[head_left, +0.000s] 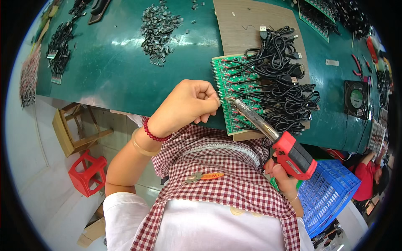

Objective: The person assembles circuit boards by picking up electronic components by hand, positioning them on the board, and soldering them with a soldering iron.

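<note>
A green circuit board panel (238, 78) lies at the table's front edge, with a row of pins along its left side. Several black USB cables (276, 56) run from it, coiled to the right. Beside the pins my left hand (194, 101) is closed in a pinch, and whatever its fingertips hold is too small to make out. My right hand (285, 179), partly hidden below the tool, grips a red and black soldering gun (295, 155). The gun's long metal barrel slants up to the left, its tip over the board near my left fingertips.
A brown board (236, 25) lies under the panel on the green table (104, 62). Small black parts (159, 33) are piled at the far middle. A small fan (356, 99) and red-handled pliers (356, 66) lie right. A blue crate (331, 192) and red stool (88, 172) stand below; another person (365, 180) sits right.
</note>
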`<control>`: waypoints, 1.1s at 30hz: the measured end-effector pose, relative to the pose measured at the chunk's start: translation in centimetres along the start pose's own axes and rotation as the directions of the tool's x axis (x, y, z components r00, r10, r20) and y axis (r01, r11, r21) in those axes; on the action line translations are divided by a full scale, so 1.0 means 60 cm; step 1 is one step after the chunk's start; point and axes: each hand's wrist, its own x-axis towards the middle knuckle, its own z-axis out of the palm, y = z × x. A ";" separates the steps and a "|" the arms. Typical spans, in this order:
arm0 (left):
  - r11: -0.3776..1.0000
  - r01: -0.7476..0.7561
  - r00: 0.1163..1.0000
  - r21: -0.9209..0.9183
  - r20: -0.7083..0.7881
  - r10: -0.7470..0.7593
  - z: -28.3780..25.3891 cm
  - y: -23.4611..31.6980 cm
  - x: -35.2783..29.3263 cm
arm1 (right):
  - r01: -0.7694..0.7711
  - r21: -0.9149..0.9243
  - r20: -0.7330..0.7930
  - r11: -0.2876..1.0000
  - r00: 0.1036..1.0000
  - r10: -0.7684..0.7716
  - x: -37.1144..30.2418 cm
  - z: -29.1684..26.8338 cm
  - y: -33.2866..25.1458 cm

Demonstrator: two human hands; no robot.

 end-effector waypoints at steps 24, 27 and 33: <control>1.000 -0.010 1.000 0.013 -0.014 0.010 0.002 -0.001 0.000 | -0.082 -0.025 0.065 0.996 0.994 0.083 -0.001 0.004 -0.005; 1.000 -0.014 1.000 0.007 -0.009 0.014 0.000 -0.003 0.000 | -0.076 -0.200 0.061 0.977 0.994 0.090 -0.003 0.005 -0.003; 1.000 -0.015 1.000 -0.002 -0.011 0.015 0.001 -0.002 -0.001 | -0.106 -0.044 -0.011 0.993 0.994 0.106 -0.003 0.009 -0.012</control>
